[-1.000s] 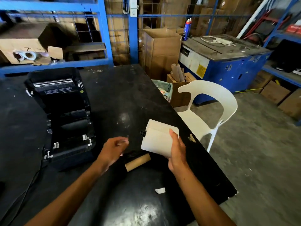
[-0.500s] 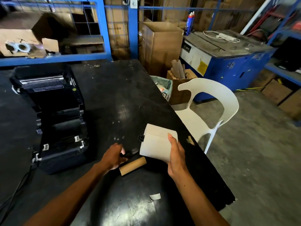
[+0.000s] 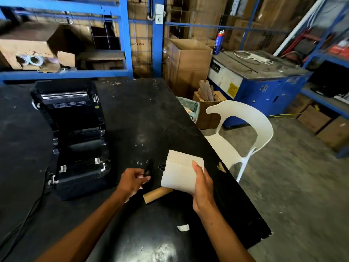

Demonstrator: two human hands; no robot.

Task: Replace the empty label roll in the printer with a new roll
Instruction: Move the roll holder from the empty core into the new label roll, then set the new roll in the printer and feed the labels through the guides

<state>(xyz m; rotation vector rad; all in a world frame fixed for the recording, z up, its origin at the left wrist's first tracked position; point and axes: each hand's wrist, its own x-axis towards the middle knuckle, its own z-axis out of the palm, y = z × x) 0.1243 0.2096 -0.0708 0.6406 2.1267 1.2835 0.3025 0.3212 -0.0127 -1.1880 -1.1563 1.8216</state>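
Note:
My right hand [image 3: 203, 188] grips a full white label roll [image 3: 179, 173] above the black table [image 3: 132, 120]; a black spindle end [image 3: 161, 166] pokes out of its left side. My left hand [image 3: 132, 183] pinches a small black plastic piece [image 3: 148, 169] just left of that spindle end. The empty brown cardboard core [image 3: 156, 194] lies on the table under the roll. The black label printer [image 3: 73, 133] stands open at the left, lid tilted back, its roll bay empty.
A small white label scrap [image 3: 182, 227] lies near the table's front. A white plastic chair [image 3: 243, 133] stands right of the table edge. Cardboard boxes [image 3: 188, 63], a blue strapping machine [image 3: 260, 80] and blue shelving [image 3: 124, 35] stand behind. The printer's cable [image 3: 22, 222] trails front-left.
My left hand dipped to the table beside the cardboard core, picked up the small black piece and raised it toward the spindle end. My right hand kept holding the roll.

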